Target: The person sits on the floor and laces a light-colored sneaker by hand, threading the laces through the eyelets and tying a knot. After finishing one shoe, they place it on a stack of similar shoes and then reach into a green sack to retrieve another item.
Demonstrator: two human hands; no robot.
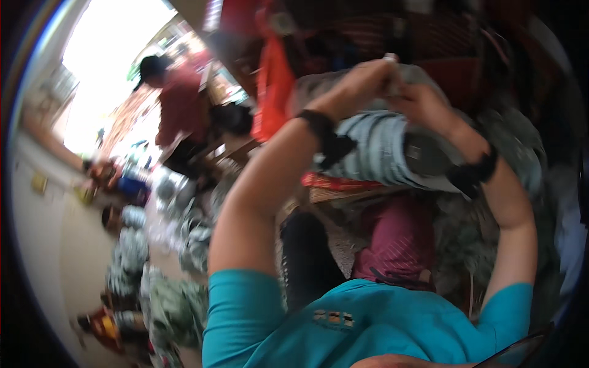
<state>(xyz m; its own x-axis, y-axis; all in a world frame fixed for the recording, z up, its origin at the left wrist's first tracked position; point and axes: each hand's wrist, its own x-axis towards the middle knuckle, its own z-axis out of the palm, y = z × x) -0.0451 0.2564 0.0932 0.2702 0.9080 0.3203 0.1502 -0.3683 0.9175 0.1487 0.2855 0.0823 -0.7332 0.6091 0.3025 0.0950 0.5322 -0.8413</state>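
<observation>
My left hand [374, 78] and my right hand [424, 105] meet at the far side of the work surface, their fingers bent together. A small white bit [390, 57] shows at the left fingertips; blur hides what it is. Just below the hands lies a thick stack of pale blue-green folded cloth [371, 144], its layers curving toward me. The near right of the stack shows a darker grey-green piece [429, 153] with a small light patch. Dark bands sit round both my wrists.
The stack rests on a wooden-edged surface [343, 193] with red cloth under it. An orange-red cloth [270, 92] hangs at its left. Bundles of grey-green cloth [178, 303] cover the floor at left. A person in a dark red shirt [183, 104] is by the bright opening.
</observation>
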